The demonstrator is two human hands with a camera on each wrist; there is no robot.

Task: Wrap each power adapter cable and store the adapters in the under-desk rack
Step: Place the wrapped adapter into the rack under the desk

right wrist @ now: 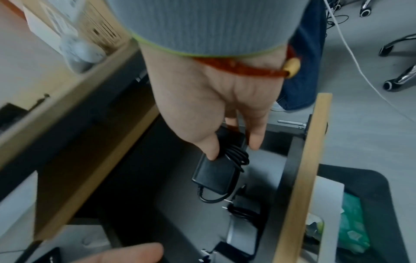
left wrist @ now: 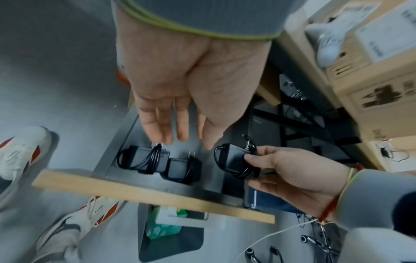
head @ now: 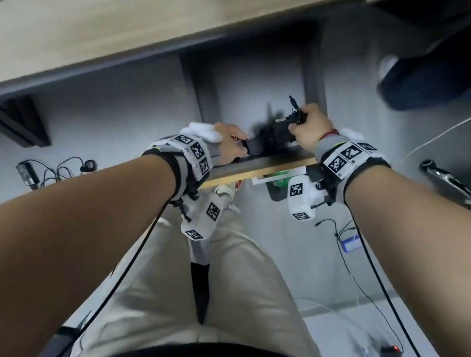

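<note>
The right hand [left wrist: 290, 170] pinches a black adapter [left wrist: 231, 161] with its cable [left wrist: 248, 170] wound round the body: the thumb presses the near face, the other fingers curl behind the coil. In the right wrist view the thumb [right wrist: 209, 147] lies on the top face of the adapter [right wrist: 216, 170] and a finger [right wrist: 254, 137] stands straight on the far side, the coil [right wrist: 236, 154] between them. A loose loop of cable hangs from the lower end. The adapter is held above the grey rack [left wrist: 175, 186], at 3 o'clock from the two already lying in it.

The left hand [left wrist: 180, 85] is flat and loose, fingers straight and close together, holding nothing. Its fingertips [left wrist: 166, 138] hover just over the rack's far side, close to the wound cable of the left stored adapter [left wrist: 144, 160]; I cannot tell whether they touch it. The second stored adapter [left wrist: 183, 169] lies just beside the first, at its 3 o'clock, prongs up, cable wrapped.

The rack has a pale wooden front edge [left wrist: 157, 194]. From the head view, the left hand [head: 229, 144] is at 9 o'clock of the held adapter [head: 283, 127] and the right hand [head: 310, 125] at 3 o'clock. The desk [head: 130, 14] runs above. Unwrapped adapters with loose cables [head: 55, 172] lie on the floor at 8 o'clock.
</note>
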